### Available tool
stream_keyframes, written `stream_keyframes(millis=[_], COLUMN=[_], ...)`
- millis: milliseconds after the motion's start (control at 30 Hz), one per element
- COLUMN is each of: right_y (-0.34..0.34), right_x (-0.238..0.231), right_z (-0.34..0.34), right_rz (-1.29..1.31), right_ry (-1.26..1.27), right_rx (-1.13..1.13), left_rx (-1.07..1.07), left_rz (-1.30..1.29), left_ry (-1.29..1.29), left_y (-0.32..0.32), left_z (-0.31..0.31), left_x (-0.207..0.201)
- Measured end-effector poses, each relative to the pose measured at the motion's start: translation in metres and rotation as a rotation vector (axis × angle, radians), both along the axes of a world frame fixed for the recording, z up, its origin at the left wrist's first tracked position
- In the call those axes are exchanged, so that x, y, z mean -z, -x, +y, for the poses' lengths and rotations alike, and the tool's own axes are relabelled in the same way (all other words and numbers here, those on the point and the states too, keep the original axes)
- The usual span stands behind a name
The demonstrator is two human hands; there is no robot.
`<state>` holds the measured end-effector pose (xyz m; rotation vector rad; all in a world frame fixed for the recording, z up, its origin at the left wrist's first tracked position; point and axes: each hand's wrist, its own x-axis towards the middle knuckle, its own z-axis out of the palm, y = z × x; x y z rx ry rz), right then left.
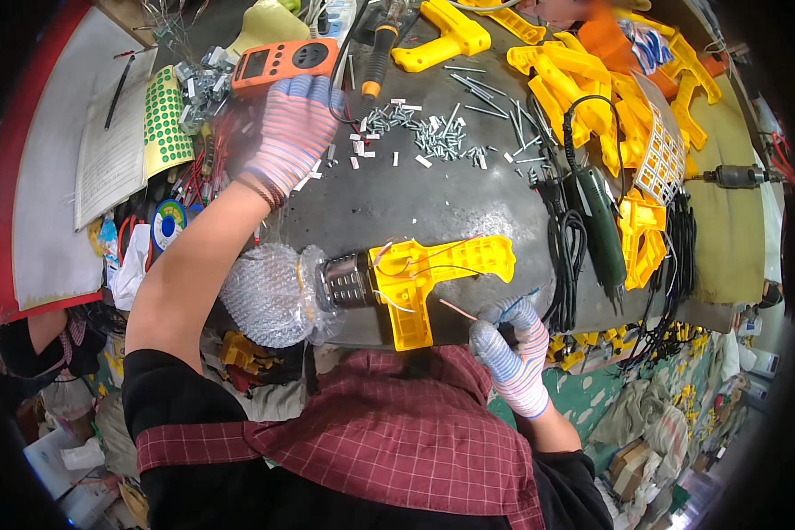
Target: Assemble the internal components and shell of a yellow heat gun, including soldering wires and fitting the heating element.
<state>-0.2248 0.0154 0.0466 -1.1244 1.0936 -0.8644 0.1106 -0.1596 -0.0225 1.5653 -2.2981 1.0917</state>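
Bench [371, 199]: L hand [299, 124] fwd at meter [284, 63], grip unclear, R hand [515, 349] low w/ pinched wire [458, 310]

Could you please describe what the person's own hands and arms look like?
The left hand and right hand wear gloves with fine white, pink and blue stripes. Dark bands circle the left wrist, and black sleeves end short of both gloves.

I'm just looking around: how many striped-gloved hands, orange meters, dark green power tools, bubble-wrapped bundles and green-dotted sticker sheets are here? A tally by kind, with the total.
Striped-gloved hands: 2
Orange meter: 1
Dark green power tool: 1
Bubble-wrapped bundle: 1
Green-dotted sticker sheet: 1
Total: 6
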Motion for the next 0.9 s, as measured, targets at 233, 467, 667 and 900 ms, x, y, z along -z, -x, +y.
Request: stream_keyframes(millis=[233,467,667,900], right_y=[0.003,-0.007,-0.006,-0.005], right_x=[0.001,0.001,0.007,0.012], right_z=[0.001,-0.003,0.000,0.001], right_rz=[-0.035,0.047,0.127,0.138], right_ry=[-0.011,0.045,0.056,0.057], right_rx=[0.043,0.001,-0.005,-0.005], left_rx=[-0.045,-0.037,-0.269,-0.175], left_rz=[0.620,0.673,0.290,0.380], left_ry=[-0.258,-0.148,-0.012,0.115], left_y=[0.001,-0.003,-0.002,-0.004], left_z=[0.054,0.063,0.013,-0.005], left_x=[-0.009,-0.027,0.000,0.016])
